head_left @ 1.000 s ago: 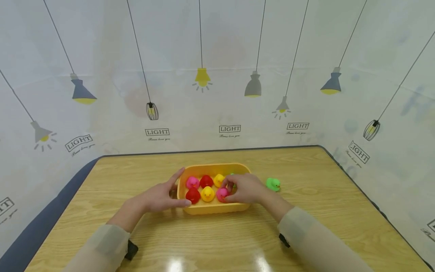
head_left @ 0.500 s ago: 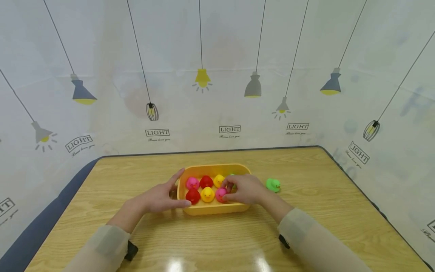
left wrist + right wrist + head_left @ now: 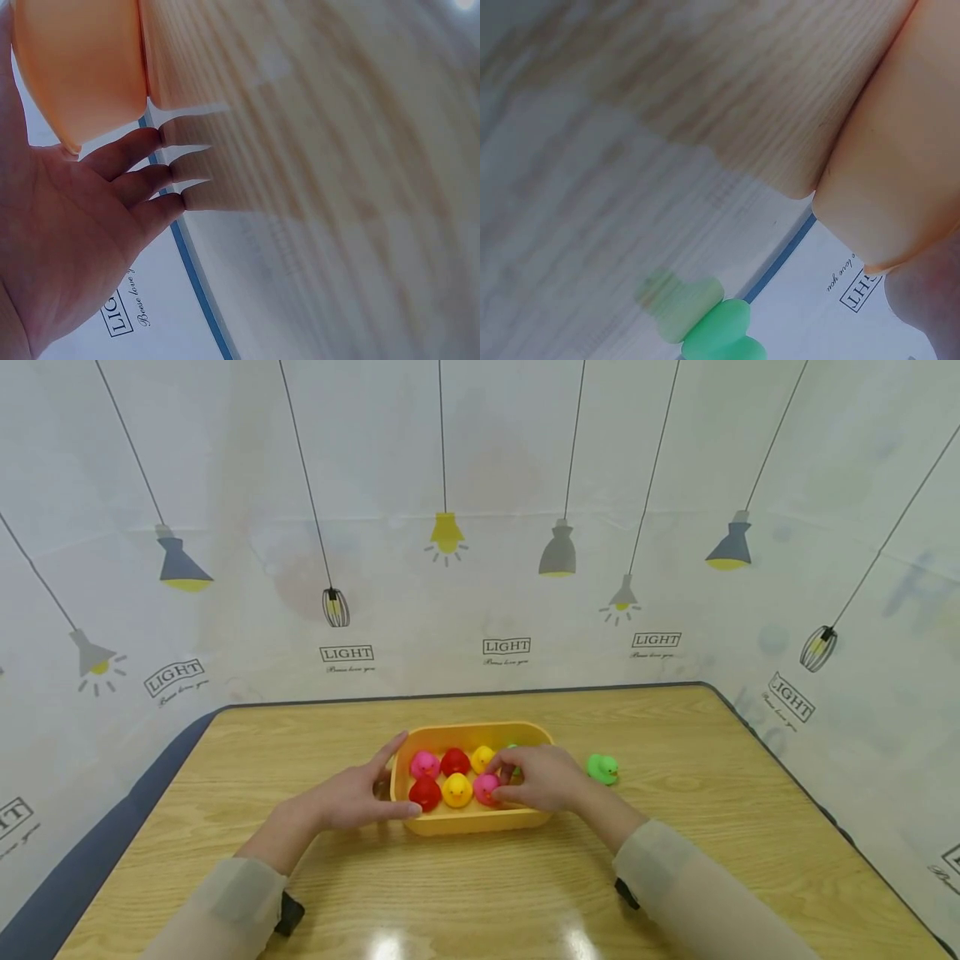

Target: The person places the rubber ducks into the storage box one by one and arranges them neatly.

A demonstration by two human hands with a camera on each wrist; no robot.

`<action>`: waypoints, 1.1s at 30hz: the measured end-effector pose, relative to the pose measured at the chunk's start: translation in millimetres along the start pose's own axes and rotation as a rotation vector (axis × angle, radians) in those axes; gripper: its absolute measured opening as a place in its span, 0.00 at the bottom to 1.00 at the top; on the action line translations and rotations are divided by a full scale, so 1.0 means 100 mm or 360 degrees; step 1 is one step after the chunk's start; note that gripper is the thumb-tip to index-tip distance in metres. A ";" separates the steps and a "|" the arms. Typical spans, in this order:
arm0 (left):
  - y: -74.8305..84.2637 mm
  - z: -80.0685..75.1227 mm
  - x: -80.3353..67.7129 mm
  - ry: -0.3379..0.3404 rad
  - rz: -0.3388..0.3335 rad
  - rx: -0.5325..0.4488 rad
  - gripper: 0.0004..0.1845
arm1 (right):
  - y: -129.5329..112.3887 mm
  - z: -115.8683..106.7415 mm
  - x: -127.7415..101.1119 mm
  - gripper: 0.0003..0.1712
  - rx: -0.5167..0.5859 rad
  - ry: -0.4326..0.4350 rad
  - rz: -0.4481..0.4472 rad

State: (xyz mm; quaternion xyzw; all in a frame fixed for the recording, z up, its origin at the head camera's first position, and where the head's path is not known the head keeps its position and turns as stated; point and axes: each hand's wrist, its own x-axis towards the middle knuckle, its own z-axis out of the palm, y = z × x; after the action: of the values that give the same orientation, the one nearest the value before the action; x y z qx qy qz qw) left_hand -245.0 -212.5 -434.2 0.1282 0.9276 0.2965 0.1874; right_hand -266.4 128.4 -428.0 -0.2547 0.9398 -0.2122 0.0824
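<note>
the left hand (image 3: pixel 352 797) lies spread flat against the tray (image 3: pixel 480 819) on its left side. the right hand (image 3: pixel 543 777) pinches a pink duck (image 3: pixel 485 787) inside the tray's front row.

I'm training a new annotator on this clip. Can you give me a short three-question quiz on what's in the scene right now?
1. True or false: the green duck on the table lies outside the tray.
2. Which hand touches the pink duck? A left hand B right hand C neither
3. What does the left hand rest against?

Key
1. True.
2. B: the right hand has its fingertips on it inside the tray.
3. The tray's left end, fingers straight.
</note>
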 end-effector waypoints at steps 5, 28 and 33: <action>0.00 0.00 0.00 -0.0003 -0.0008 0.0005 0.67 | 0.00 0.00 0.00 0.14 -0.0005 0.0007 -0.0015; 0.01 -0.01 -0.01 -0.0010 -0.0014 0.0001 0.67 | 0.01 0.00 0.00 0.12 -0.0042 -0.0001 -0.0047; 0.01 -0.01 -0.01 -0.0012 -0.0014 0.0002 0.67 | 0.01 0.00 0.00 0.13 -0.0047 -0.0003 -0.0044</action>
State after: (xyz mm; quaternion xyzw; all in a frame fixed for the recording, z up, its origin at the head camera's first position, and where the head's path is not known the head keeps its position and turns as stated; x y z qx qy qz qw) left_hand -244.0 -212.0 -432.6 0.1253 0.9276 0.2948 0.1922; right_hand -267.2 129.1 -428.4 -0.2690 0.9392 -0.1993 0.0767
